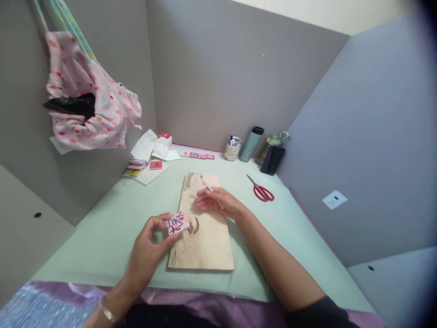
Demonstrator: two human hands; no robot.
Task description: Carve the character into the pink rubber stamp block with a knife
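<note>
My left hand (152,234) pinches a small square block (177,223) by its edges between thumb and fingers. Purple written characters cover the block's pale pink face. It is held over the left edge of a wooden board (205,250). My right hand (220,202) hovers above the board's upper half with a slim pen-like tool (206,183) in its grip, the tool's end pointing up and left. Pale shavings or crumbs (195,184) lie at the board's far end. A dark curved mark (195,226) shows near the block.
Red-handled scissors (262,192) lie right of the board. Behind stand a pen tin (232,149), a teal bottle (251,145) and a black case (272,160). Papers (145,146) and a red block (156,165) are at the back left. A pink cloth bag (88,109) hangs above.
</note>
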